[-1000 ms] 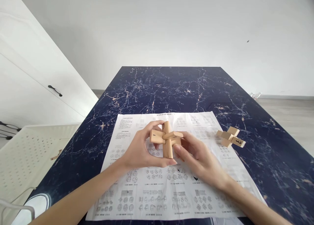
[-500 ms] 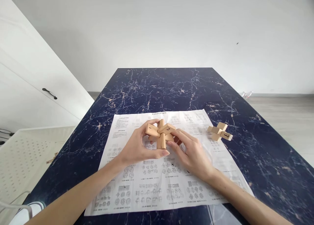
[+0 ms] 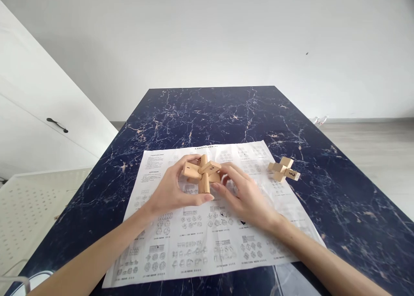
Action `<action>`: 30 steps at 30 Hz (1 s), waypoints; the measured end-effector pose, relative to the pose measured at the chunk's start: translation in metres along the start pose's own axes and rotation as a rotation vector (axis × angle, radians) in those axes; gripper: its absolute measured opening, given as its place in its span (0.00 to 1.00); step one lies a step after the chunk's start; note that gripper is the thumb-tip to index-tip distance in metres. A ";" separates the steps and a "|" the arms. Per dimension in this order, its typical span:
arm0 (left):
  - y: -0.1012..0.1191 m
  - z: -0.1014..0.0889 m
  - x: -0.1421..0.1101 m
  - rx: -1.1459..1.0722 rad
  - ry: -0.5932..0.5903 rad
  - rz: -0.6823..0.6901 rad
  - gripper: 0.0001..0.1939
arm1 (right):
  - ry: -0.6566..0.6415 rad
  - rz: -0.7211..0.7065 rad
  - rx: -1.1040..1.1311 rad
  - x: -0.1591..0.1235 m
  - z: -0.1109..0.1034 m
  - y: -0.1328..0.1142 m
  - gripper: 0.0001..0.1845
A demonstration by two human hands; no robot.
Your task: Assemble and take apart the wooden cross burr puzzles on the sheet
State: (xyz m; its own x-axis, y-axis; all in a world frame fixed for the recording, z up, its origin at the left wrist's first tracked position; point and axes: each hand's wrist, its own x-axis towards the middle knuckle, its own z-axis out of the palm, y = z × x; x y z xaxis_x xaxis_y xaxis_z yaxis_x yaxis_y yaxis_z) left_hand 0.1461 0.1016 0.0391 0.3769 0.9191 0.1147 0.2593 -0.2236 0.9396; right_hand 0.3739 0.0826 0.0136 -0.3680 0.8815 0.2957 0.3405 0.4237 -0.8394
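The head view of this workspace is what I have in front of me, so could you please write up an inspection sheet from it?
Surface: dark blue marbled table, with a creased printed sheet lying on it.
Job's things: wooden block assembly marked 1 and 2, held; second assembly marked 3, at the sheet's right edge.
Clutter: white round-edged object, cut off at lower left.
Hands: left hand and right hand both on the held assembly.
Cables: pale strand at lower left; cannot tell whether it is a cable.
Surroundings: white cabinet and perforated white bin left, pale wall beyond.
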 end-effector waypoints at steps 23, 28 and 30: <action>-0.004 0.004 -0.003 -0.140 -0.060 -0.051 0.39 | -0.071 0.134 0.084 0.002 -0.007 -0.004 0.09; -0.001 0.005 -0.005 -0.224 -0.078 -0.026 0.35 | -0.226 0.144 0.124 0.006 -0.015 -0.005 0.12; 0.001 0.006 -0.005 -0.171 -0.067 -0.021 0.36 | -0.171 0.112 0.196 0.007 -0.020 -0.006 0.14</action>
State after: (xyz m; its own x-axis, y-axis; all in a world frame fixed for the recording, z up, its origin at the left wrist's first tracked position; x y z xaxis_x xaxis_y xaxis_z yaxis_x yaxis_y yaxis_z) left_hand 0.1494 0.0948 0.0373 0.4327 0.8982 0.0779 0.1146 -0.1405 0.9834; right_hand 0.3866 0.0904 0.0298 -0.4840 0.8655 0.1289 0.2191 0.2625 -0.9397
